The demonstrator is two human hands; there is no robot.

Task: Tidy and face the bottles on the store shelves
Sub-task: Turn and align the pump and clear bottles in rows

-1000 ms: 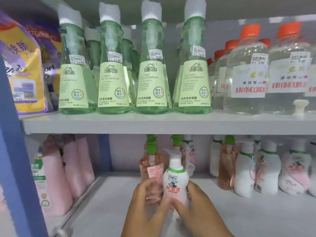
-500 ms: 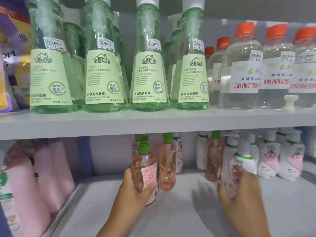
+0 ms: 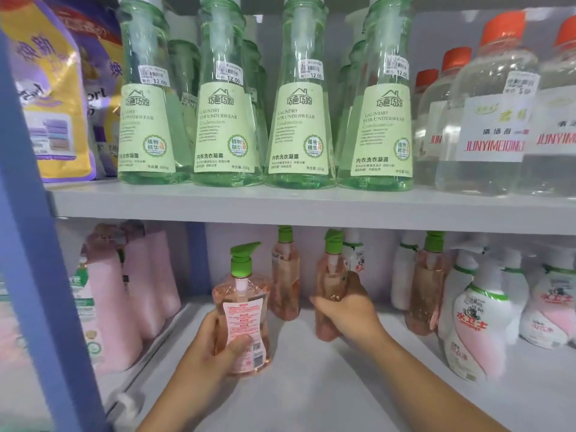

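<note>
Since half a second ago the right hand has left the white bottles and come over to a second pink pump bottle, while the left hand has drawn its own pink pump bottle forward toward the front of the lower shelf. The left hand is wrapped around that front bottle from the left, thumb pressed across the lower part of its back label, which faces outward with small red print and a barcode; the green pump head points to the right. This front bottle stands upright on the lower shelf and serves as the landmark. Just right of it and further back, the right hand is closed around the second pink bottle, fingers curled over its middle, the bottle upright or close to it; motion blur hides whether its base sits on the shelf. Behind the landmark, between the two held bottles, a third pink bottle stands near the back wall. Well to the right another pink bottle stands beside a group of white-and-pink bottles. To the left of the landmark stand pink refill pouches. Above it, on the upper shelf, four green bottles stand in a row with labels facing forward, clear orange-capped bottles to their right and purple-and-yellow bags to their left.
</note>
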